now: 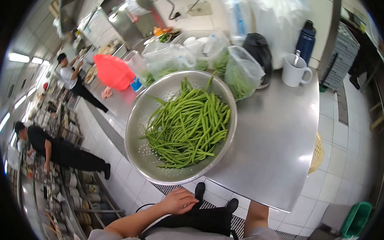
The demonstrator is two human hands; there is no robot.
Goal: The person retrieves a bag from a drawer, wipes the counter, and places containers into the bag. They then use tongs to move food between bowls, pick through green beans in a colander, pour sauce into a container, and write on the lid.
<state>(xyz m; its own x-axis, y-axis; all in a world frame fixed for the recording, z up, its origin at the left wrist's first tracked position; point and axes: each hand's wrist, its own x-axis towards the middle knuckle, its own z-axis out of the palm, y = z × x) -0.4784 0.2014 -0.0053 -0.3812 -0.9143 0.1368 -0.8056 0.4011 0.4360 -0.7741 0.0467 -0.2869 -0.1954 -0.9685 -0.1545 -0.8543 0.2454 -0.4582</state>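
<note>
A large perforated metal colander (135,117) full of long green beans (190,124) stands at the near left part of the steel table (268,138), its rim reaching over the table edge. My left hand (180,201) is below the colander, in front of my body and apart from it. Its fingers are curled together, and I see nothing in them. My right forearm drops behind the table's near edge, which hides that hand. Behind the colander sit clear plastic bags (243,73) with green vegetables and a red plastic bag (113,72).
A white mug (295,70) with a spoon, a dark blue bottle (306,42) and a black kettle (257,54) stand at the back right. Two people work at the left, near shelves of dishes. Stacked grey crates (341,55) and a green bin (356,219) are at the right.
</note>
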